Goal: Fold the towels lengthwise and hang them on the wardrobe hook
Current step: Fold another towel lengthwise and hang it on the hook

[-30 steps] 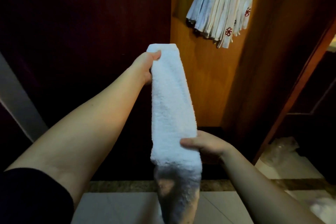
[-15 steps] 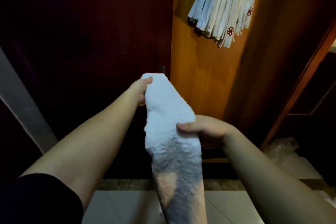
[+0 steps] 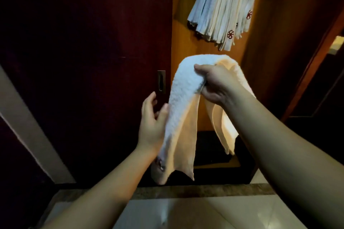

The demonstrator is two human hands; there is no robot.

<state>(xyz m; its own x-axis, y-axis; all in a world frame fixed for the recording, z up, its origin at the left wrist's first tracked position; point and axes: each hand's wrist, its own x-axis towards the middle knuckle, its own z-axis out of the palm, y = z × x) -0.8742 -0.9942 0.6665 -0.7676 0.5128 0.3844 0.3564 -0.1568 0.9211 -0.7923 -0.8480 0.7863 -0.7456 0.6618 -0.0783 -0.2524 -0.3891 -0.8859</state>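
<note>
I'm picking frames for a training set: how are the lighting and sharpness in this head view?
Head view: dim, warm light; the left wardrobe door is almost black, while the held towel and the hanging towels are bright. The towel tints orange on its right half. Wide-angle bending shows at the edges. The left hand and right hand look fairly sharp; the floor tile carries faint glare.

Dim, warm light (deep shadow at left); edges bowed by the wide lens.
</note>
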